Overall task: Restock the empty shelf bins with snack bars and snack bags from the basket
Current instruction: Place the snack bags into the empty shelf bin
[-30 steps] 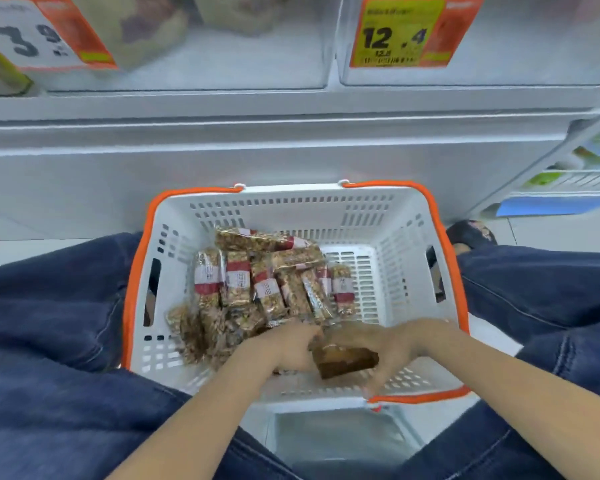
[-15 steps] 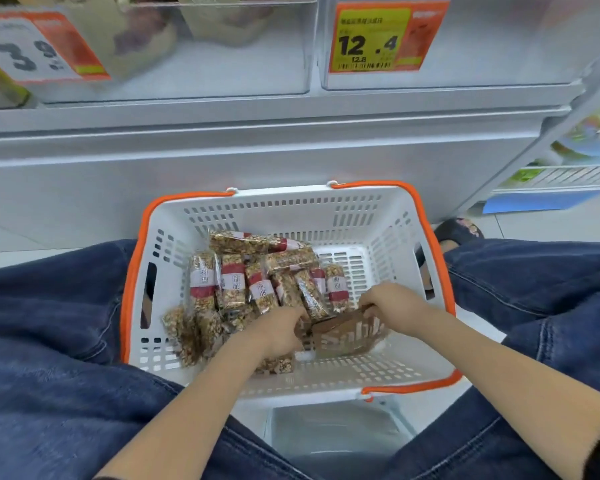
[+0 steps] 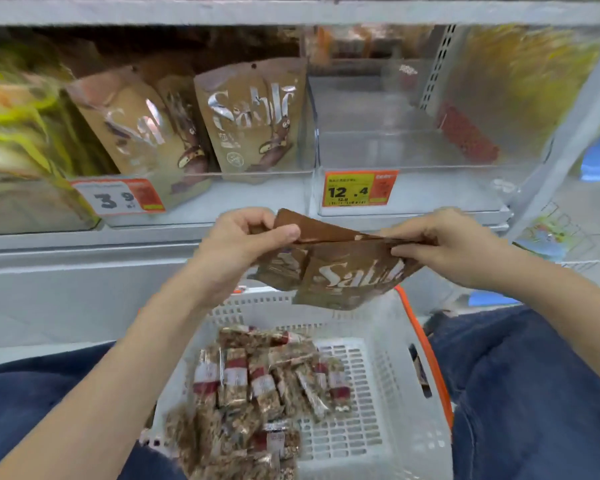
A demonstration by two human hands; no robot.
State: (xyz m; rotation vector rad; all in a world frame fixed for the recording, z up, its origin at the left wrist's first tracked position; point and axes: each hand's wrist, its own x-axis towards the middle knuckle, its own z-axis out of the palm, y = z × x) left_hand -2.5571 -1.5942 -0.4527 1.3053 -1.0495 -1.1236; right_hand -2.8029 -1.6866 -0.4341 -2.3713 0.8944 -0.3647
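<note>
A brown snack bag (image 3: 340, 268) marked "Sablé" hangs in the air above the basket, just below the shelf edge. My left hand (image 3: 246, 237) pinches its top left corner and my right hand (image 3: 440, 244) pinches its top right edge. Below, the white basket with an orange rim (image 3: 395, 393) holds several wrapped snack bars (image 3: 260, 379) on its left side. Straight ahead, a clear shelf bin (image 3: 413, 157) with a 12.4 price tag (image 3: 359, 188) looks bare inside. Left of it, another bin holds two matching brown bags (image 3: 253, 119).
Yellow-green packs (image 3: 18, 140) fill the far left of the shelf. A red pack (image 3: 465, 133) shows behind the clear bin's right wall. A 3.9 price tag (image 3: 118, 197) hangs at the left. My jeans-clad legs (image 3: 534, 393) flank the basket.
Both hands have lifted the brown bag out of the basket up to shelf height. The view has tilted up from the basket to the shelf bins.
</note>
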